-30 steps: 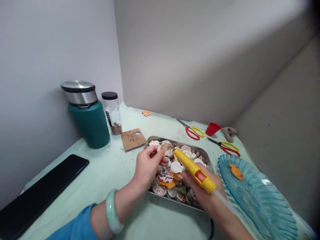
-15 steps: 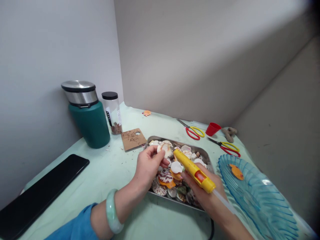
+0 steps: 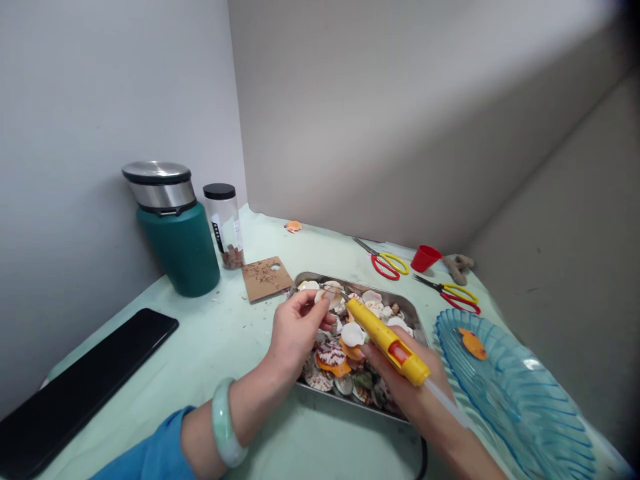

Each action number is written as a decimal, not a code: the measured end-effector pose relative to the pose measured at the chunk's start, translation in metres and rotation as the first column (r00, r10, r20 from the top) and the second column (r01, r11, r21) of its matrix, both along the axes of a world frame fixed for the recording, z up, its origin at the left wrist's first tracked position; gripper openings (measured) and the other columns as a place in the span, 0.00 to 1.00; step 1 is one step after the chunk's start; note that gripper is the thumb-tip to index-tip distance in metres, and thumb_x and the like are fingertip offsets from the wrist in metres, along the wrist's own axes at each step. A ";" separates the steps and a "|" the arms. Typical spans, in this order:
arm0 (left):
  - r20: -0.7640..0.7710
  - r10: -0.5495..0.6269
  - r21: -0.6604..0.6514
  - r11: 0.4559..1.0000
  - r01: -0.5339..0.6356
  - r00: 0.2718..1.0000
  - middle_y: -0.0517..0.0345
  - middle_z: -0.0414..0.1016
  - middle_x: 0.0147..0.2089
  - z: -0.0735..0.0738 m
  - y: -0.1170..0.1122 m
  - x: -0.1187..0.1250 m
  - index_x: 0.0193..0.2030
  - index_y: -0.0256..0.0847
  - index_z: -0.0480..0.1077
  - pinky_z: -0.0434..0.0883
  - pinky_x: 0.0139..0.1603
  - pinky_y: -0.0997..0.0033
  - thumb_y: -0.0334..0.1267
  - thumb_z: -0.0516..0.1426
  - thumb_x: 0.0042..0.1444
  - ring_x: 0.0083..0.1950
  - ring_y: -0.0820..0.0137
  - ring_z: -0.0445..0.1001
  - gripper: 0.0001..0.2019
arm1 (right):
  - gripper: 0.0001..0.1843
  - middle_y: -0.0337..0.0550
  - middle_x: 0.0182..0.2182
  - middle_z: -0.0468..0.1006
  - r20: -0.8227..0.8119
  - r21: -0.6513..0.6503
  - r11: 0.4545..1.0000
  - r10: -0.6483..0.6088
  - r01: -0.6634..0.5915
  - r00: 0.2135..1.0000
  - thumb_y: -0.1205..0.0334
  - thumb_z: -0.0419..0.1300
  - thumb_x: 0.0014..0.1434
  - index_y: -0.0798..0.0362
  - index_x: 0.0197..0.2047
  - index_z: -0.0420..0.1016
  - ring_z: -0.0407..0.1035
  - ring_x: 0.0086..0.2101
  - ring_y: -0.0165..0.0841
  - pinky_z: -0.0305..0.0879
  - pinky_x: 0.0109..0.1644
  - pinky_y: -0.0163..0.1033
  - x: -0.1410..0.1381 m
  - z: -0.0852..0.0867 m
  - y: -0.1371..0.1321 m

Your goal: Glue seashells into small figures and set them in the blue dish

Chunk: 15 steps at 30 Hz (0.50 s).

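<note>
My left hand [image 3: 295, 333] pinches a pale seashell [image 3: 331, 298] between thumb and fingers over a metal tray [image 3: 350, 403] heaped with several mixed shells. My right hand [image 3: 407, 380] is wrapped round a yellow glue gun [image 3: 387, 341] with a clear glue stick out the back; its nozzle points at the held shell and sits almost against it. A green bangle circles my left wrist, above a blue sleeve.
A blue ribbed glass plate [image 3: 520, 400] with an orange shell [image 3: 473, 344] lies to the right. Two pairs of red-and-yellow scissors [image 3: 387, 261] and a red cup [image 3: 425, 257] sit behind the tray. At left stand a green flask [image 3: 177, 230], a jar [image 3: 225, 223], a cardboard piece [image 3: 266, 277] and a black slab [image 3: 75, 387].
The shell in my left hand has shifted slightly, and the glue gun nozzle stays at it. Otherwise both hands hold their places.
</note>
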<state>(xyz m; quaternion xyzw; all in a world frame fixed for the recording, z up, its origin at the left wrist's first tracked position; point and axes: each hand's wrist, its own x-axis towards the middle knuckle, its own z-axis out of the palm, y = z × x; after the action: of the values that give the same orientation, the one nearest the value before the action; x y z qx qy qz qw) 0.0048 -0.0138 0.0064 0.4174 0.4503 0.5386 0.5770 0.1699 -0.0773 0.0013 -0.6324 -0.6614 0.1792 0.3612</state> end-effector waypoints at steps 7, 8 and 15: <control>-0.021 0.037 0.013 0.999 -0.037 0.999 0.59 0.76 0.27 -0.002 0.002 -0.001 0.38 0.36 0.76 0.71 0.32 0.76 0.38 0.62 0.47 0.27 0.74 0.73 0.11 | 0.16 0.33 0.19 0.67 0.005 0.028 0.999 0.025 -0.026 1.000 0.47 0.57 0.58 0.49 0.27 0.64 0.62 0.20 0.28 0.59 0.24 0.32 0.000 -0.001 -0.001; -0.024 0.035 0.011 0.999 -0.035 0.999 0.59 0.76 0.27 -0.002 0.002 -0.001 0.38 0.36 0.76 0.71 0.32 0.76 0.38 0.62 0.47 0.27 0.74 0.73 0.12 | 0.16 0.33 0.19 0.67 0.008 0.027 0.999 0.027 -0.028 1.000 0.47 0.57 0.58 0.49 0.27 0.64 0.62 0.20 0.28 0.59 0.24 0.32 0.001 -0.001 -0.001; -0.006 -0.023 -0.004 1.000 0.023 1.000 0.61 0.74 0.22 -0.001 0.001 -0.001 0.35 0.36 0.71 0.73 0.30 0.74 0.38 0.61 0.48 0.24 0.72 0.72 0.09 | 0.14 0.34 0.20 0.70 -0.012 0.027 0.999 0.029 -0.029 1.000 0.49 0.57 0.58 0.50 0.29 0.66 0.63 0.21 0.28 0.59 0.24 0.31 0.001 0.000 -0.001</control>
<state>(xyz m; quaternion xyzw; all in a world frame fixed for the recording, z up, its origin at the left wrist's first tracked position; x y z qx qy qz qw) 0.0042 -0.0131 0.0052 0.4230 0.4480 0.5299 0.5827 0.1706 -0.0783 0.0009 -0.6167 -0.6705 0.1794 0.3713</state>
